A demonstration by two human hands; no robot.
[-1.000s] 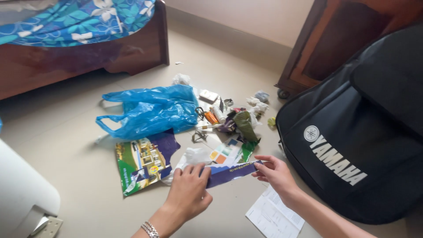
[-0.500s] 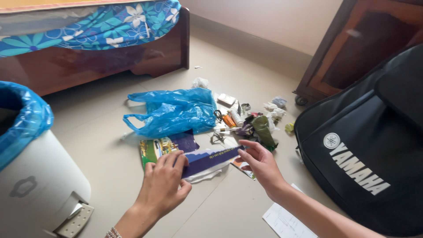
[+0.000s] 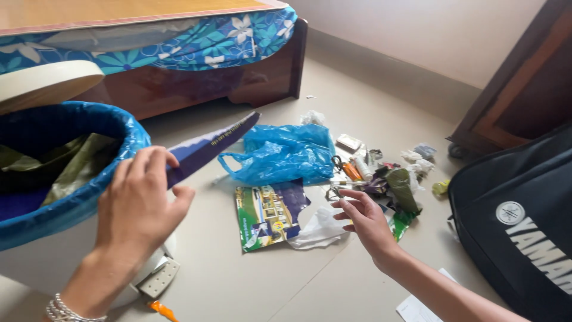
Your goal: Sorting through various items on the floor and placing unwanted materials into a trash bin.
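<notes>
My left hand [image 3: 140, 200] grips a dark purple torn paper strip [image 3: 211, 146] and holds it over the rim of a white bin lined with a blue bag [image 3: 89, 197]. Green and dark scraps lie inside the bin. My right hand [image 3: 363, 220] hovers open, fingers spread, just above a white crumpled wrapper [image 3: 319, 229] and beside a torn colourful leaflet [image 3: 265, 214] on the floor. A blue plastic bag [image 3: 283, 155] lies behind the leaflet.
A heap of small litter with scissors [image 3: 342, 167] and a green wrapper [image 3: 405, 191] lies right of the blue bag. A black bag [image 3: 518, 226] sits at the right. A wooden bed with a floral sheet [image 3: 196, 48] stands behind. A white paper [image 3: 417, 307] lies near my right arm.
My left hand lifted the purple strip off the floor and carried it left to the bin. My right hand let go and stayed over the litter. The view swung left.
</notes>
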